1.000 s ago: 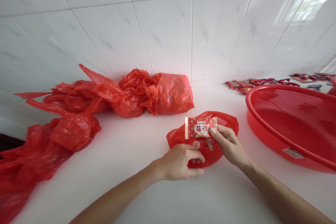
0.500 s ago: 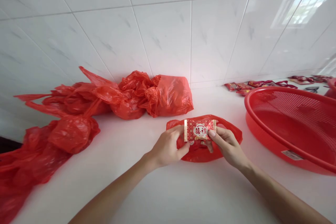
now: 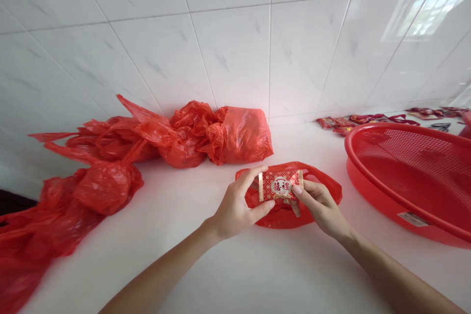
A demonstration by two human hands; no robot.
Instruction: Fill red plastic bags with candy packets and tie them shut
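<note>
- We see the right hand (image 3: 320,206) pinching a red packet (image 3: 280,185) above a red bag (image 3: 274,221).
- The left hand (image 3: 235,204) seems to grip its edge too.
- A loose pinch could drop it onto the bag.

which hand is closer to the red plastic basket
Right. The right hand holds the right end of the red gold-trimmed packet, to the left of the red plastic basket and apart from it; the left hand holds the packet's left end, farther away.
</note>
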